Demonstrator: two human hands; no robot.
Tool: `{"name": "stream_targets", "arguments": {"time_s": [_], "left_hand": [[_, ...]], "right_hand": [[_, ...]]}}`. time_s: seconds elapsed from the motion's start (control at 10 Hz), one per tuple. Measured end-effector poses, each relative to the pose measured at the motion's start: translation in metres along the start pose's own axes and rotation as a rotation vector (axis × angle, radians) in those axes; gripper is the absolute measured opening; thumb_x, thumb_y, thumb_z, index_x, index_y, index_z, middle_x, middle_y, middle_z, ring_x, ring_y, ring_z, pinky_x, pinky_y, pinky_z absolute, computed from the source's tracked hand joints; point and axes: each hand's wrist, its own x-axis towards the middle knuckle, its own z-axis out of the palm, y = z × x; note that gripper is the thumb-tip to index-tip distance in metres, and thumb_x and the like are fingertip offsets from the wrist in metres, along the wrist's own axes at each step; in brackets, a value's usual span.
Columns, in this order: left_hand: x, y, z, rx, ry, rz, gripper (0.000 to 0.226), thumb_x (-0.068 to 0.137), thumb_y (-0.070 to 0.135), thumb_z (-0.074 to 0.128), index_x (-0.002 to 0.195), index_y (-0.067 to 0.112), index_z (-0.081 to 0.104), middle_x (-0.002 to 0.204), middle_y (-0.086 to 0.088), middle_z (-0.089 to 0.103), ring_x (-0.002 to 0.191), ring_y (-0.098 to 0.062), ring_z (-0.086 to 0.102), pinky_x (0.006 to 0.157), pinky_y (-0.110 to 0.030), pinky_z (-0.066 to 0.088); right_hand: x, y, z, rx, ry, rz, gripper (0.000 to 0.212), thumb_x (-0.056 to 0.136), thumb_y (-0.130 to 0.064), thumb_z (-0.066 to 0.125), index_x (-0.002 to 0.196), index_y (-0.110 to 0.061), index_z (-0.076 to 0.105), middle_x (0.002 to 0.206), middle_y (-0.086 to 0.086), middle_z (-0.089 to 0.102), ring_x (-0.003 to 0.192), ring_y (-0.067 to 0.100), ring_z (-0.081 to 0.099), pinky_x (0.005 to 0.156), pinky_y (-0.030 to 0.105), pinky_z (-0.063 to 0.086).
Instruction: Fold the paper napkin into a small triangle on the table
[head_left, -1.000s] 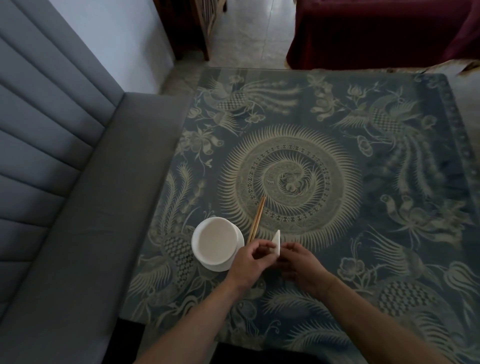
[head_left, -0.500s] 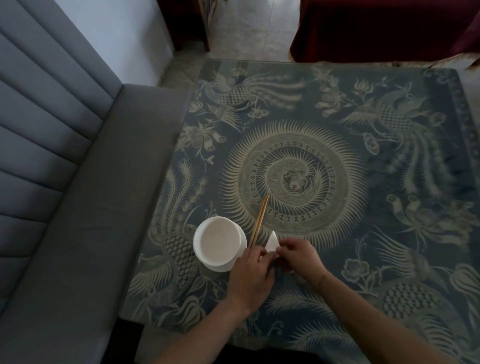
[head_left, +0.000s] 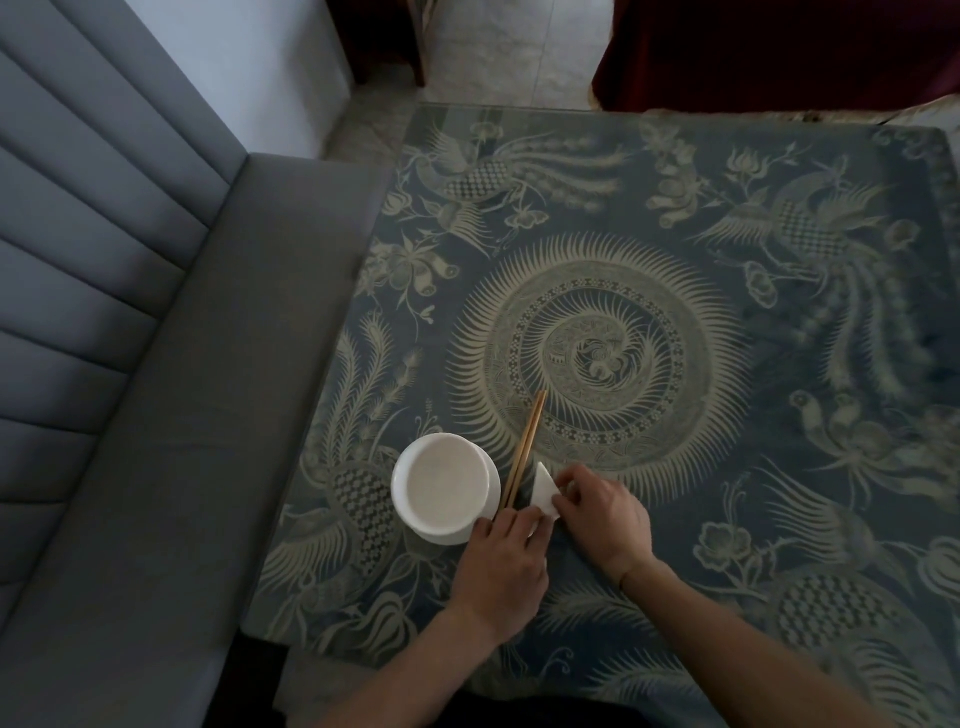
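Napkin (head_left: 545, 491), already a small white triangle by the look of it, lies on the table (head_left: 779, 260) near the near edge, toward its left side, just right of the 2 chopsticks (head_left: 524, 449) and the white bowl (head_left: 444, 488). Both hands sit low over it: the left hand (head_left: 501, 566) reaches in from the near side, fingertips on or at the napkin's near corner and over the chopsticks' near ends, while the right hand (head_left: 605, 517) has its fingers curled, pinching the napkin's right part. Whether the left hand truly grips the paper I cannot tell. Paper this thin should be very light, limp and easy to tear or spring open, so I would judge it best held at the corners and pressed flat along the crease, with the folded edge pinned by fingertips rather than lifted.
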Motion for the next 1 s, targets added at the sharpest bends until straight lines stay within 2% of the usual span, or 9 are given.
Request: {"name": "stream_targets", "arguments": {"time_s": [0.3,0.7,0.8,0.9,1.0], "left_hand": [[0.004,0.004,-0.002,0.024,-0.036,0.015,0.050,0.090,0.030,0.050,0.138,0.015,0.047,0.129,-0.002,0.055,0.106,-0.024,0.054,0.083,-0.042,0.048],[0.007,0.009,-0.010,0.049,-0.103,-0.015,0.050,0.090,0.028,0.051,0.138,0.014,0.047,0.132,-0.005,0.054,0.108,-0.026,0.055,0.089,-0.044,0.047],[0.011,0.009,-0.016,0.001,-0.076,-0.017,0.045,0.094,0.032,0.045,0.137,0.017,0.047,0.132,-0.002,0.053,0.110,-0.024,0.053,0.091,-0.042,0.045],[0.014,0.011,-0.019,-0.052,-0.013,-0.002,0.043,0.092,0.036,0.046,0.131,0.020,0.054,0.126,0.000,0.056,0.105,-0.021,0.055,0.085,-0.039,0.046],[0.020,0.012,-0.025,-0.186,0.093,-0.012,0.036,0.089,0.034,0.055,0.120,0.019,0.064,0.117,0.000,0.061,0.100,-0.021,0.058,0.077,-0.037,0.049]], "right_hand": [[-0.001,0.007,-0.002,-0.032,0.018,0.001,0.013,0.089,-0.035,0.065,0.093,-0.028,0.054,0.083,-0.010,0.066,0.072,0.013,0.061,0.056,0.030,0.046],[-0.006,0.005,-0.008,-0.108,-0.008,-0.036,0.017,0.093,-0.041,0.057,0.096,-0.028,0.048,0.096,-0.008,0.061,0.079,0.014,0.060,0.059,0.030,0.045],[-0.010,0.008,-0.014,-0.110,-0.006,-0.032,0.021,0.092,-0.045,0.057,0.106,-0.029,0.052,0.105,-0.008,0.061,0.087,0.013,0.062,0.063,0.030,0.047],[-0.014,0.015,-0.022,-0.122,0.002,-0.014,0.028,0.091,-0.048,0.057,0.112,-0.030,0.054,0.110,-0.008,0.061,0.093,0.014,0.062,0.066,0.030,0.048],[-0.020,0.026,-0.037,-0.051,0.080,0.007,0.031,0.089,-0.052,0.058,0.113,-0.032,0.059,0.108,-0.011,0.063,0.093,0.012,0.062,0.068,0.031,0.050]]}}
